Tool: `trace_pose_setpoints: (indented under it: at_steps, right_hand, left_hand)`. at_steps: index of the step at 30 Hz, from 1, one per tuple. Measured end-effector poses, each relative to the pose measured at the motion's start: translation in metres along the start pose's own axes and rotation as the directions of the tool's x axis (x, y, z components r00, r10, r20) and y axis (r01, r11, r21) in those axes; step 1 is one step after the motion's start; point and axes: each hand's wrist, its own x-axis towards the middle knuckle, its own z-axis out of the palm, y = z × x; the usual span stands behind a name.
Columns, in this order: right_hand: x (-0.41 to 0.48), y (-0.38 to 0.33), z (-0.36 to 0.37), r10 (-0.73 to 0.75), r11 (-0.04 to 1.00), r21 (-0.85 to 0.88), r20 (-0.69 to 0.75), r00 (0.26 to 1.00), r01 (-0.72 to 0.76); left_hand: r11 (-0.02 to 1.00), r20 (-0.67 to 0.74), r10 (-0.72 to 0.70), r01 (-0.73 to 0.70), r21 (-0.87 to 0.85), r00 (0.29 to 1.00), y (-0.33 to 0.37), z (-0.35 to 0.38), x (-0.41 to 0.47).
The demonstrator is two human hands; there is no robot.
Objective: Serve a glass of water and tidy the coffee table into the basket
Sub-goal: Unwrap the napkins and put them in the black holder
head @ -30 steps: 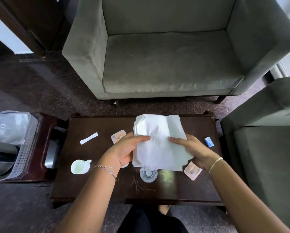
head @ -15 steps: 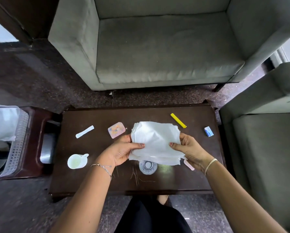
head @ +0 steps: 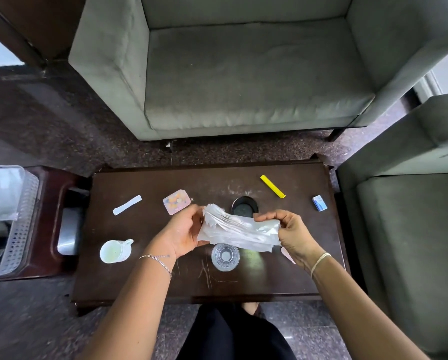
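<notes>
Big grey sofa sits way beyond the clear glass, across a strip of dark speckled floor, and a second grey armchair is well off to the right of the glass. The glass itself stands upright on a dark wooden tabletop, scratched and a bit dusty, near the edge closest to the person. Far left of the glass there's a perforated pale basket on a low dark side stand.

The stack of white napkins is held up off the tabletop just beyond the glass, its near edge overlapping the glass rim in view. Its long axis runs side to side, with the left end angled a little further away. The left hand grips the left end, fingers curled behind it; the right hand pinches the right end, fingers curled over the top.

Smaller stuff: white cup left of the glass, black round disc just beyond it, pink pill case beyond-left, yellow strip beyond-right, white strip further left, tiny blue box far right
</notes>
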Motion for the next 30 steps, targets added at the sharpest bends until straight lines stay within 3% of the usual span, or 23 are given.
trace_pose_setpoints:
  at_steps: [5, 10, 14, 18, 21, 24, 30]
  right_hand:
    - [0.006, 0.022, 0.003, 0.023, 0.998, -0.057, -0.071, 0.997, -0.027]
    - [0.031, 0.031, 0.009, 0.052, 0.999, 0.020, -0.161, 0.986, -0.049]
    - [0.058, 0.043, 0.012, 0.033, 0.992, -0.113, -0.189, 0.981, -0.055]
    - [0.084, 0.056, 0.008, 0.011, 0.889, -0.451, -0.154, 0.988, -0.080]
    - [0.091, 0.063, 0.007, -0.027, 0.772, -0.632, -0.136, 0.990, -0.065]
    - [0.091, 0.073, 0.007, -0.048, 0.693, -0.720, -0.110, 0.993, -0.046]
    - [0.088, 0.085, 0.011, -0.065, 0.672, -0.740, -0.100, 0.993, -0.031]
  left_hand:
    - [0.996, -0.015, -0.070, 0.071, 0.051, 0.997, -0.006, -0.003, 0.007]
    - [0.966, -0.137, 0.115, -0.078, 0.248, 0.984, -0.003, 0.009, 0.027]
    - [0.910, -0.233, 0.273, -0.171, 0.379, 0.933, 0.007, 0.016, 0.051]
    - [0.782, -0.245, 0.401, -0.191, 0.593, 0.883, 0.013, 0.026, 0.081]
    - [0.590, -0.192, 0.519, -0.186, 0.785, 0.833, 0.010, 0.034, 0.097]
    - [0.433, -0.119, 0.589, -0.187, 0.882, 0.799, 0.002, 0.040, 0.106]
    - [0.280, -0.028, 0.635, -0.197, 0.939, 0.772, -0.022, 0.049, 0.121]
